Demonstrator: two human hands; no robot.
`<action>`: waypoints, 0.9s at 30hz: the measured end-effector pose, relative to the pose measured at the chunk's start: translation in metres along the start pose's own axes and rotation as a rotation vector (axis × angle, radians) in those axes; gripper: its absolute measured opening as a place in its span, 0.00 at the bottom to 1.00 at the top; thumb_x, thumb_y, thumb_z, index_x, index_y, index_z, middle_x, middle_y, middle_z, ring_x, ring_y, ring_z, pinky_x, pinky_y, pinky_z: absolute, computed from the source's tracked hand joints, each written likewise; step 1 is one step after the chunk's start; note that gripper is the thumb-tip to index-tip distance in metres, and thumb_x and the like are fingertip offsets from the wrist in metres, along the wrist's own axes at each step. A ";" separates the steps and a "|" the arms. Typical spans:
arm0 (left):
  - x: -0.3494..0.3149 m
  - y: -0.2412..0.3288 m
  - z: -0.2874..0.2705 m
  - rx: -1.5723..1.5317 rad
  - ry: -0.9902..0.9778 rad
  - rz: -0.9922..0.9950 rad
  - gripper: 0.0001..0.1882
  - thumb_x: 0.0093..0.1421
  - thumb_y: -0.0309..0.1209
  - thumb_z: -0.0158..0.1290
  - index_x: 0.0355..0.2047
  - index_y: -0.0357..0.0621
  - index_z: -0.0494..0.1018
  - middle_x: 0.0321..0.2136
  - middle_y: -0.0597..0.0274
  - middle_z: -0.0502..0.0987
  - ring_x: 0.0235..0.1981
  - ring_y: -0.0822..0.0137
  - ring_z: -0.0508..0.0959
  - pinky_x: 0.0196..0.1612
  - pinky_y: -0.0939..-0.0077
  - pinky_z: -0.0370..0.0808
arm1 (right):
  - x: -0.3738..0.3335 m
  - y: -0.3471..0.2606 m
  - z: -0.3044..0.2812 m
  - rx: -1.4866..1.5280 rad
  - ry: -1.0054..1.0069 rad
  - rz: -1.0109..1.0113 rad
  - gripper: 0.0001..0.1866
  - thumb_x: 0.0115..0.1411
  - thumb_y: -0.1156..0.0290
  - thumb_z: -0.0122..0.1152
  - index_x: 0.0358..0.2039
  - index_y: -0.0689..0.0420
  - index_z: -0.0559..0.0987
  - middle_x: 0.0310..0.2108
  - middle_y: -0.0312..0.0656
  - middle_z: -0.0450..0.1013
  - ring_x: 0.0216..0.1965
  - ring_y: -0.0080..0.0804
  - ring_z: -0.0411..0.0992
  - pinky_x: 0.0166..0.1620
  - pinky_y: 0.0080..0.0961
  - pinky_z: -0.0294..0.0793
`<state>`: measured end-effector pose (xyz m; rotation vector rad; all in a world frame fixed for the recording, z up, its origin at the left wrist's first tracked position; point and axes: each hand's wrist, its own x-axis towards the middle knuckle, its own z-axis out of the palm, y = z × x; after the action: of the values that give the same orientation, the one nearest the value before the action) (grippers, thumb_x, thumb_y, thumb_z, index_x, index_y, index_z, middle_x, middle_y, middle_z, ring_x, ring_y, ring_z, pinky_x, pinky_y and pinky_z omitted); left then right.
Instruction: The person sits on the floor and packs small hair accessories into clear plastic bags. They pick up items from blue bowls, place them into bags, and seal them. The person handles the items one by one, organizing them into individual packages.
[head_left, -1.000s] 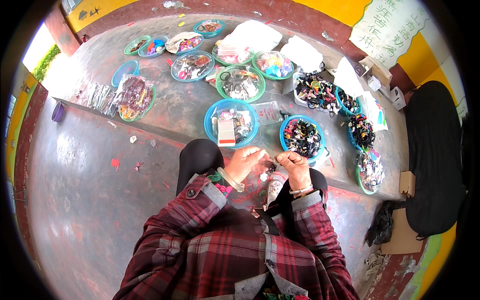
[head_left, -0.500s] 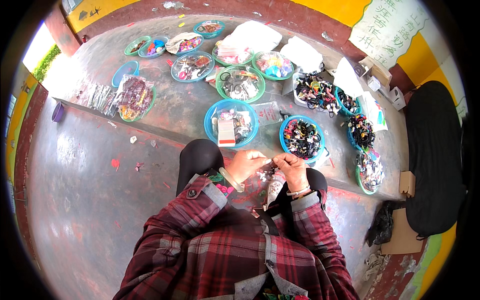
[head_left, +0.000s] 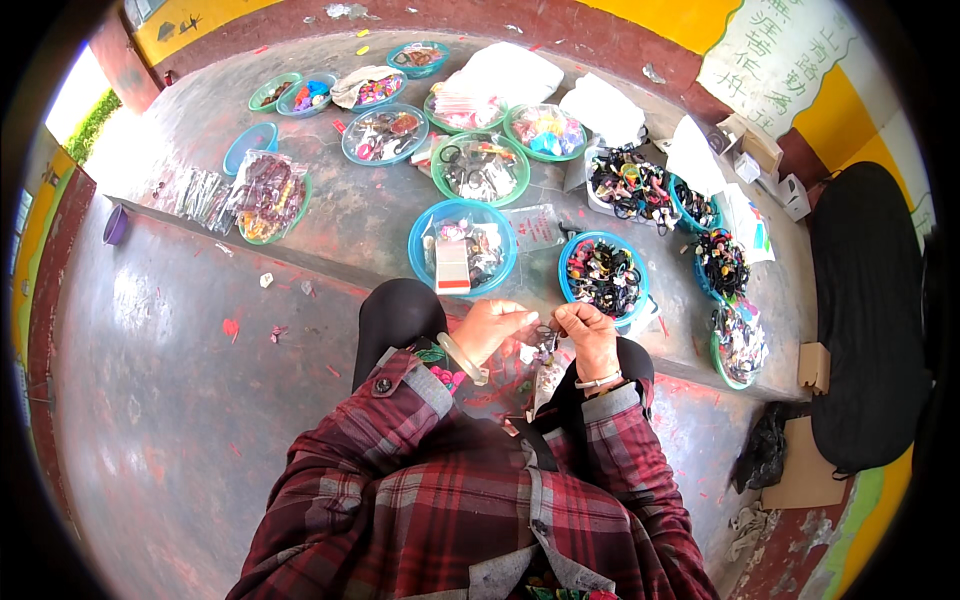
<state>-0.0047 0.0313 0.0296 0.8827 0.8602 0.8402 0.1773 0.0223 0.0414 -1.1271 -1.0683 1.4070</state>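
Note:
Over the gap between my knees, my left hand (head_left: 495,330) and my right hand (head_left: 590,338) face each other with thumbs and fingers pinched. A thin dark hair tie (head_left: 546,334) spans the small gap between the fingertips; its details are too fine to make out. Below it, a pale patterned shoe (head_left: 549,378) shows partly. Beyond my right hand is a blue bowl (head_left: 564,283) of black hair ties with coloured ornaments (head_left: 606,275). Past my left hand stands another blue bowl (head_left: 416,249) with bagged pieces and a white-and-red card box (head_left: 453,266) on top.
Several bowls of small accessories cover the raised concrete ledge (head_left: 350,205), among them a green bowl (head_left: 522,178). White sacks (head_left: 510,72) lie at the back. Bagged sticks (head_left: 205,198) lie on the left. A long black case (head_left: 868,320) leans at the right, by a cardboard piece (head_left: 803,470).
My fingertips have moved a little apart, the right hand shifting slightly right. The dark loop shows more clearly between them. Bowls and ledge are unchanged.

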 end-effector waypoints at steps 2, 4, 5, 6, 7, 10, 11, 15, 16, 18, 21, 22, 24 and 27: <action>0.002 -0.002 -0.002 -0.067 0.006 -0.011 0.13 0.57 0.33 0.51 0.34 0.32 0.72 0.25 0.56 0.76 0.16 0.75 0.72 0.13 0.87 0.64 | 0.000 -0.002 0.000 0.001 0.014 0.015 0.07 0.56 0.70 0.56 0.25 0.60 0.77 0.21 0.33 0.72 0.24 0.18 0.66 0.30 0.15 0.64; 0.004 -0.007 -0.004 -0.148 0.037 -0.007 0.12 0.57 0.33 0.51 0.33 0.33 0.72 0.27 0.56 0.76 0.19 0.74 0.74 0.14 0.87 0.64 | 0.001 -0.002 -0.002 0.031 0.070 0.045 0.09 0.56 0.67 0.56 0.28 0.60 0.76 0.24 0.33 0.72 0.25 0.18 0.66 0.31 0.16 0.64; 0.005 -0.008 -0.006 -0.215 0.061 -0.012 0.12 0.58 0.33 0.50 0.34 0.34 0.72 0.28 0.57 0.76 0.21 0.73 0.74 0.15 0.87 0.65 | 0.002 -0.003 -0.003 0.047 0.099 0.058 0.10 0.56 0.65 0.56 0.29 0.60 0.76 0.25 0.33 0.72 0.26 0.18 0.66 0.31 0.16 0.64; 0.007 -0.009 -0.010 -0.282 0.084 -0.017 0.11 0.58 0.32 0.50 0.34 0.35 0.71 0.29 0.58 0.76 0.23 0.73 0.75 0.17 0.87 0.65 | 0.003 -0.003 -0.003 0.064 0.060 0.098 0.11 0.56 0.63 0.57 0.31 0.59 0.75 0.26 0.33 0.72 0.27 0.18 0.66 0.32 0.16 0.64; 0.008 -0.008 -0.012 -0.349 0.108 -0.022 0.11 0.58 0.32 0.49 0.34 0.36 0.71 0.29 0.58 0.76 0.25 0.73 0.75 0.18 0.87 0.65 | 0.002 -0.003 -0.002 0.081 0.020 0.138 0.13 0.56 0.62 0.57 0.33 0.59 0.75 0.27 0.33 0.71 0.28 0.18 0.67 0.33 0.16 0.64; 0.006 -0.004 -0.011 -0.508 0.176 0.029 0.10 0.59 0.32 0.48 0.36 0.37 0.70 0.30 0.60 0.75 0.30 0.72 0.76 0.21 0.87 0.66 | 0.001 -0.002 0.005 0.040 -0.143 0.269 0.21 0.53 0.60 0.60 0.42 0.60 0.70 0.29 0.34 0.71 0.30 0.20 0.68 0.34 0.17 0.65; 0.005 -0.002 -0.010 -0.514 0.169 0.020 0.11 0.60 0.32 0.47 0.37 0.38 0.70 0.31 0.61 0.75 0.32 0.72 0.75 0.23 0.88 0.66 | 0.000 0.000 0.006 0.024 -0.154 0.283 0.21 0.53 0.61 0.61 0.42 0.60 0.70 0.29 0.34 0.72 0.29 0.21 0.69 0.34 0.18 0.66; 0.005 -0.004 -0.007 -0.551 0.106 0.038 0.10 0.60 0.31 0.47 0.38 0.37 0.70 0.34 0.57 0.75 0.36 0.68 0.75 0.24 0.86 0.69 | 0.000 0.007 0.007 0.136 -0.086 0.262 0.13 0.53 0.71 0.60 0.38 0.58 0.72 0.29 0.37 0.74 0.29 0.24 0.72 0.31 0.18 0.67; 0.005 -0.003 -0.007 -0.535 0.095 0.045 0.10 0.60 0.30 0.47 0.39 0.37 0.69 0.35 0.56 0.75 0.37 0.67 0.75 0.24 0.86 0.69 | 0.001 0.007 0.005 0.163 -0.090 0.249 0.11 0.53 0.73 0.59 0.37 0.58 0.72 0.29 0.37 0.74 0.30 0.24 0.73 0.30 0.17 0.67; 0.004 -0.003 -0.008 -0.502 0.078 0.059 0.10 0.59 0.30 0.47 0.39 0.37 0.69 0.35 0.55 0.75 0.39 0.66 0.75 0.24 0.85 0.69 | 0.002 0.005 0.004 0.194 -0.021 0.218 0.05 0.53 0.76 0.57 0.32 0.57 0.74 0.27 0.38 0.75 0.30 0.25 0.73 0.30 0.17 0.68; 0.002 -0.001 -0.009 -0.433 0.042 0.037 0.10 0.58 0.27 0.48 0.39 0.37 0.70 0.35 0.55 0.75 0.40 0.64 0.75 0.24 0.85 0.69 | 0.001 -0.007 0.004 0.201 0.045 0.187 0.02 0.53 0.76 0.57 0.28 0.57 0.74 0.25 0.38 0.75 0.26 0.24 0.73 0.30 0.17 0.68; 0.001 0.001 -0.009 -0.411 0.030 0.030 0.10 0.58 0.26 0.49 0.39 0.37 0.70 0.35 0.56 0.75 0.41 0.64 0.75 0.24 0.85 0.69 | 0.001 -0.006 0.002 0.217 0.035 0.182 0.02 0.53 0.76 0.57 0.29 0.57 0.74 0.24 0.38 0.75 0.26 0.24 0.72 0.29 0.17 0.68; 0.002 0.002 -0.008 -0.334 0.060 0.058 0.10 0.56 0.28 0.51 0.39 0.38 0.71 0.33 0.61 0.76 0.33 0.72 0.75 0.24 0.87 0.66 | 0.001 -0.003 -0.004 0.249 0.018 0.170 0.02 0.53 0.76 0.57 0.29 0.58 0.74 0.24 0.38 0.74 0.25 0.24 0.72 0.29 0.17 0.68; 0.005 0.002 -0.008 -0.204 0.087 0.092 0.11 0.56 0.30 0.52 0.38 0.38 0.73 0.31 0.65 0.76 0.26 0.77 0.71 0.23 0.88 0.64 | 0.000 -0.003 -0.004 0.223 -0.052 0.231 0.02 0.54 0.76 0.56 0.29 0.59 0.74 0.24 0.38 0.74 0.23 0.24 0.71 0.28 0.17 0.68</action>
<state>-0.0104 0.0392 0.0264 0.7143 0.7975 1.0333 0.1821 0.0233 0.0433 -1.0800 -0.8115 1.6992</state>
